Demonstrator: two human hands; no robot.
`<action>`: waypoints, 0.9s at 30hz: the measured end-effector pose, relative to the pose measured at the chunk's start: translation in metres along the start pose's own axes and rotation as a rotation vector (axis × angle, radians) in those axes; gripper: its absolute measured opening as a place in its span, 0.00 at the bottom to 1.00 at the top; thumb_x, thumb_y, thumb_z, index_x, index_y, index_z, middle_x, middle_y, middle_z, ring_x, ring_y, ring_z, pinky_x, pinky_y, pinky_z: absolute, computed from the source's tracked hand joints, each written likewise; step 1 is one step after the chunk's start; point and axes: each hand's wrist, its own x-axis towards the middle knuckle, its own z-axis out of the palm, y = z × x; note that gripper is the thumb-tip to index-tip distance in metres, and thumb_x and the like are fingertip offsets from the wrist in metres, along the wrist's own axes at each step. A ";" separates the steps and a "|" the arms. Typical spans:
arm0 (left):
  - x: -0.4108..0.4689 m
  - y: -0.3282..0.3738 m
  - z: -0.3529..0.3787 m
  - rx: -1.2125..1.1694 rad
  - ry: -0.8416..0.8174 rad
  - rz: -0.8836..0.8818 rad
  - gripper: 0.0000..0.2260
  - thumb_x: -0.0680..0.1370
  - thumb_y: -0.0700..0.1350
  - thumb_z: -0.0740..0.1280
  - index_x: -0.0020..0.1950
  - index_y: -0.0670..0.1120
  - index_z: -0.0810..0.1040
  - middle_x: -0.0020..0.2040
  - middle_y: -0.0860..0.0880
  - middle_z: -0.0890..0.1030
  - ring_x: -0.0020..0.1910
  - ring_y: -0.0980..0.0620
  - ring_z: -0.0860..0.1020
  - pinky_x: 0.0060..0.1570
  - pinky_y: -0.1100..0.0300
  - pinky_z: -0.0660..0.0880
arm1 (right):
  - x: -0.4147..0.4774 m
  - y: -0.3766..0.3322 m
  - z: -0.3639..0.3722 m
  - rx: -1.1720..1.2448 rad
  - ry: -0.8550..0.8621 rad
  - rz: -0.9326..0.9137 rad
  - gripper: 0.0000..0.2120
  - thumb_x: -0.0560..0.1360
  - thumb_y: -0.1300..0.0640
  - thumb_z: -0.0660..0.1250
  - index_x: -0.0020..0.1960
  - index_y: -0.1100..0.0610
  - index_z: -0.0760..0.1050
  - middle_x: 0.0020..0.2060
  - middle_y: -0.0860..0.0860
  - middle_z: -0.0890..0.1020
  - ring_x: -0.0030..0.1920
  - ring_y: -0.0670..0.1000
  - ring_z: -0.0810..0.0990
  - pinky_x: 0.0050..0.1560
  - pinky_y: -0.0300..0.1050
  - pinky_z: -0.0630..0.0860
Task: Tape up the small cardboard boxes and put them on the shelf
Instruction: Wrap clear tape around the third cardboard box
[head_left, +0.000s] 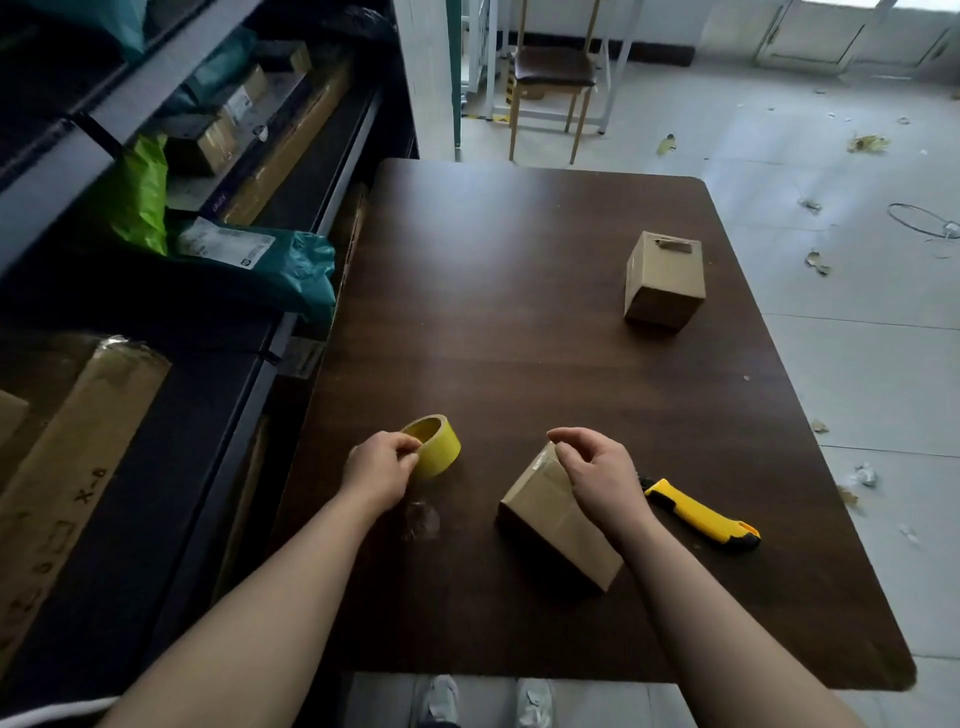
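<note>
A small cardboard box (550, 525) lies on the dark wooden table (519, 312) near its front edge, with clear tape shining on its top. My right hand (597, 467) hovers over the box's far corner, fingers curled, thumb and forefinger pinched together; whether they pinch a tape end I cannot tell. My left hand (382, 467) grips a yellow tape roll (434, 447) standing on the table to the left of the box. A second small cardboard box (665, 280) stands at the far right of the table. The shelf (244, 364) runs along the table's left side.
A yellow and black utility knife (701, 512) lies just right of the near box. A crumpled scrap of clear tape (422, 519) sits by my left wrist. The shelf holds parcels, green bags (140, 197) and long cartons (67, 441). A chair (553, 73) stands beyond the table.
</note>
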 end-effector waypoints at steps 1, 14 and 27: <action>-0.003 0.008 -0.007 -0.149 -0.024 -0.006 0.11 0.78 0.41 0.68 0.59 0.44 0.81 0.56 0.46 0.82 0.52 0.50 0.78 0.52 0.60 0.72 | -0.004 -0.004 0.000 0.024 0.001 -0.006 0.12 0.80 0.59 0.62 0.61 0.51 0.78 0.55 0.45 0.80 0.58 0.45 0.77 0.56 0.42 0.74; -0.070 0.084 -0.088 -0.564 -0.386 0.293 0.09 0.78 0.37 0.67 0.56 0.46 0.80 0.43 0.53 0.81 0.38 0.66 0.79 0.38 0.72 0.73 | -0.047 -0.044 -0.005 0.051 -0.175 -0.296 0.27 0.72 0.64 0.69 0.63 0.37 0.72 0.61 0.45 0.76 0.61 0.49 0.76 0.62 0.50 0.75; -0.116 0.084 -0.064 -0.910 -0.312 0.080 0.07 0.74 0.41 0.72 0.48 0.39 0.79 0.38 0.46 0.81 0.37 0.52 0.78 0.38 0.59 0.78 | -0.081 -0.033 -0.024 0.469 -0.131 -0.105 0.27 0.67 0.65 0.76 0.61 0.46 0.75 0.59 0.50 0.77 0.58 0.50 0.79 0.58 0.48 0.79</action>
